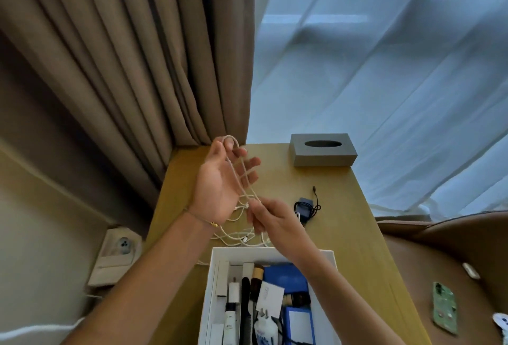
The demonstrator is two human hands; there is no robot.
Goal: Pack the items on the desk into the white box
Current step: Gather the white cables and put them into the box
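Observation:
A white cable (237, 171) is looped over the raised fingers of my left hand (220, 188), palm up above the wooden desk (343, 234). My right hand (270, 218) pinches the same cable just below the left palm. The cable's loose end trails on the desk in front of the white box (217, 256). The box sits open at the near edge and holds several items: a blue case, white chargers, a dark comb and small bottles. A small dark blue device with a black cord (305, 208) lies on the desk to the right of my hands.
A grey tissue box (323, 149) stands at the desk's far end. Brown curtains hang at left, sheer white ones at right. A wall socket (121, 248) is low on the left. A brown seat at right carries a green phone (444, 307).

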